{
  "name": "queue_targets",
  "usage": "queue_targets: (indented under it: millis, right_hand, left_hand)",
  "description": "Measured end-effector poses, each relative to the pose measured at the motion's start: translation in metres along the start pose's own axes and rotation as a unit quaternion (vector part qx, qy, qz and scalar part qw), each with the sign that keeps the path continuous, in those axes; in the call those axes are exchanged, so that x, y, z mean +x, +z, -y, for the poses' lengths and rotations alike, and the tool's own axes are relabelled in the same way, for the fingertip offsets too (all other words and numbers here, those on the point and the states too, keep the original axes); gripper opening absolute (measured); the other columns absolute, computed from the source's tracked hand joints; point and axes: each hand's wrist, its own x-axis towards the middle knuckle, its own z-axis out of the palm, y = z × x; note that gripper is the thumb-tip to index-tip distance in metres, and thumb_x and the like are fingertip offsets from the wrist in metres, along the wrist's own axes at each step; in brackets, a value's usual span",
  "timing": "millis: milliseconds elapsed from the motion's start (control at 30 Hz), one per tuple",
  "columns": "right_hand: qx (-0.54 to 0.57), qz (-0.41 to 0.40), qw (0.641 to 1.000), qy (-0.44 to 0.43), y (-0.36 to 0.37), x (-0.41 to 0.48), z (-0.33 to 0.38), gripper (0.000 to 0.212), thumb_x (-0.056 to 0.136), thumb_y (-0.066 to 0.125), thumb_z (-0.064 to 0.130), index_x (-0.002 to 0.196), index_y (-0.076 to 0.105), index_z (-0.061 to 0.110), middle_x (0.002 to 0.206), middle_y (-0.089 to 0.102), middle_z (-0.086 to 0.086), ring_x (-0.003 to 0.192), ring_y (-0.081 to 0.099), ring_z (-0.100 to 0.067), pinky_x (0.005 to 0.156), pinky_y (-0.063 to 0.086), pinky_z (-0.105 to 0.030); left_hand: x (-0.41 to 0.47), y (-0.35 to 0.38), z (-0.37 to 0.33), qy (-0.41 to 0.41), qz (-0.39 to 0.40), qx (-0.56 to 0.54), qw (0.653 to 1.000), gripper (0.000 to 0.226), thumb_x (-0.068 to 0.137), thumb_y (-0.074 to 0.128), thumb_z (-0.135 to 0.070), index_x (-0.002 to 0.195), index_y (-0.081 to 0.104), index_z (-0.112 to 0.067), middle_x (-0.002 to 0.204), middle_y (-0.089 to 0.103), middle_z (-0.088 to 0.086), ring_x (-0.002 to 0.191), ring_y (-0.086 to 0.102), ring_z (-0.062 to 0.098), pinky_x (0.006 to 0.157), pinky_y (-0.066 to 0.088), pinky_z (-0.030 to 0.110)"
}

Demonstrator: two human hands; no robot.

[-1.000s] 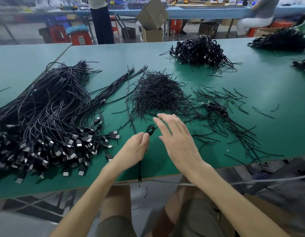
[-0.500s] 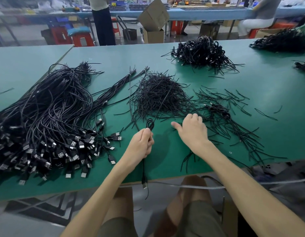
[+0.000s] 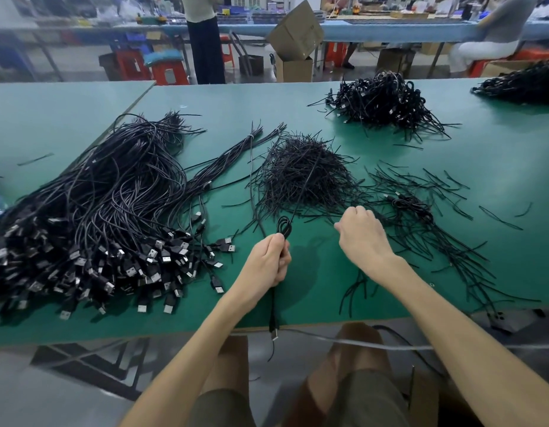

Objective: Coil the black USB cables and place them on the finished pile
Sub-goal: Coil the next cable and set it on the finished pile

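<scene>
Gripping a folded cable (image 3: pixel 284 228) in curled left hand (image 3: pixel 267 265) fingers, above the near desk (image 3: pixel 497 180) edge, plug (image 3: pixel 273 333) hanging below. Right hand (image 3: pixel 361 237) fingers curled beside tie heap (image 3: pixel 304 177); cannot tell if pinching one. Loose cables (image 3: pixel 97 211) left, finished pile (image 3: pixel 381 103) far right.

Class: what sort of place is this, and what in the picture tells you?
Most likely a cable-assembly workshop: a long green worktable, a big heap of loose USB cables, a pile of coiled cables, and cardboard boxes behind.
</scene>
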Motion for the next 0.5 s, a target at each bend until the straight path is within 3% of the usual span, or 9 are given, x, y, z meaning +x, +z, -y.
queue_targets:
  millis: [100,200,333,433,500]
  right_hand:
    - [-0.025,-0.1,0.993,-0.05,0.002,-0.008,0.002,0.015,0.107,0.046,0.023,0.109,0.055,0.011,0.108,0.058,-0.006,0.102,0.053,-0.025,0.092,0.038,-0.038]
    - [-0.017,-0.124,0.99,-0.065,0.001,-0.011,0.001,0.007,0.105,0.051,0.02,0.101,0.055,0.016,0.101,0.06,0.0,0.099,0.055,-0.022,0.091,0.033,-0.036]
    - [0.183,-0.106,0.977,-0.036,0.0,-0.021,0.007,0.012,0.102,0.059,0.018,0.09,0.056,0.016,0.09,0.064,0.003,0.084,0.056,-0.019,0.085,0.04,-0.037]
    - [0.367,-0.066,0.928,-0.009,-0.002,-0.035,0.011,0.014,0.096,0.068,0.018,0.084,0.061,0.019,0.078,0.064,0.003,0.073,0.061,-0.015,0.071,0.05,-0.03]
    - [0.452,-0.066,0.889,0.0,-0.004,-0.042,0.014,0.012,0.093,0.072,0.016,0.084,0.064,0.018,0.072,0.067,0.001,0.063,0.063,-0.011,0.06,0.049,-0.02]
  left_hand:
    - [0.003,-0.001,0.001,-0.002,-0.005,-0.012,1.0,0.031,0.108,0.027,-0.018,0.08,0.038,-0.013,0.06,0.034,-0.004,0.042,0.024,0.012,0.04,0.019,0.019]
    - [0.004,-0.001,0.003,-0.005,-0.008,-0.013,1.0,0.029,0.107,0.029,-0.021,0.081,0.039,-0.013,0.061,0.034,-0.004,0.043,0.023,0.012,0.04,0.018,0.02]
    - [0.005,-0.003,0.002,-0.007,-0.02,-0.004,1.0,0.027,0.105,0.029,-0.02,0.082,0.041,-0.012,0.062,0.032,-0.001,0.043,0.023,0.012,0.04,0.018,0.02]
    - [0.005,0.001,0.001,-0.007,-0.033,0.004,0.999,0.026,0.105,0.029,-0.018,0.082,0.041,-0.012,0.063,0.03,0.001,0.043,0.023,0.013,0.039,0.018,0.02]
    - [0.004,0.003,0.003,-0.012,-0.037,0.013,0.999,0.025,0.104,0.03,-0.017,0.082,0.04,-0.012,0.063,0.03,0.0,0.043,0.023,0.012,0.039,0.018,0.02]
